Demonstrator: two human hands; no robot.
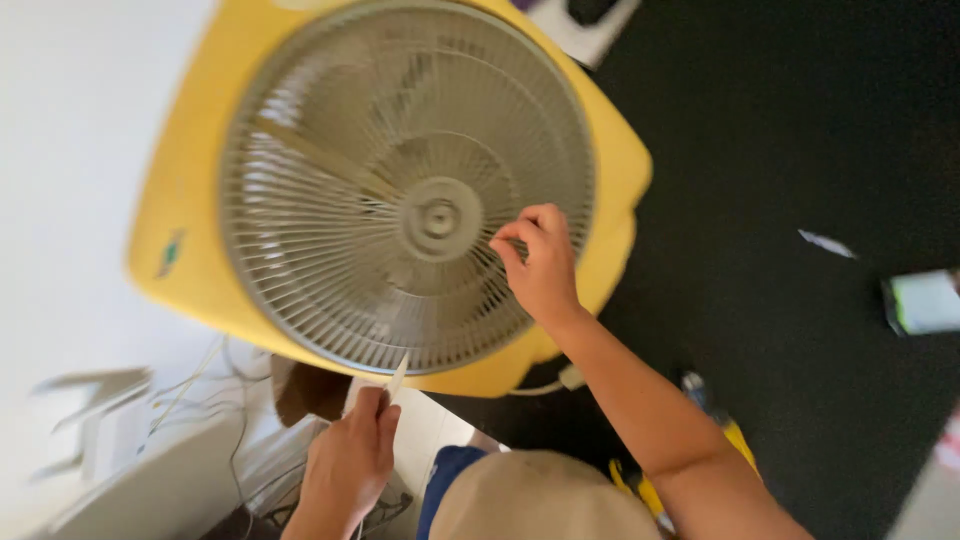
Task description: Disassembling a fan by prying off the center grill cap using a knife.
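A round grey-beige fan grille (330,200) with blades behind it lies face-up on a yellow square body (185,200). My right hand (545,265) rests on the grille to the right of the hub (440,215), fingertips pinching the wires. My left hand (350,460) is below the fan's near edge, closed around a thin white strip (397,378) whose tip touches the grille rim.
Black floor (800,130) spreads to the right with a paper scrap (827,243) and a small box (922,302). A white plug and cord (568,378) lie under the fan's edge. White cables and a white device (170,440) sit lower left. A yellow-handled tool (735,440) lies by my right arm.
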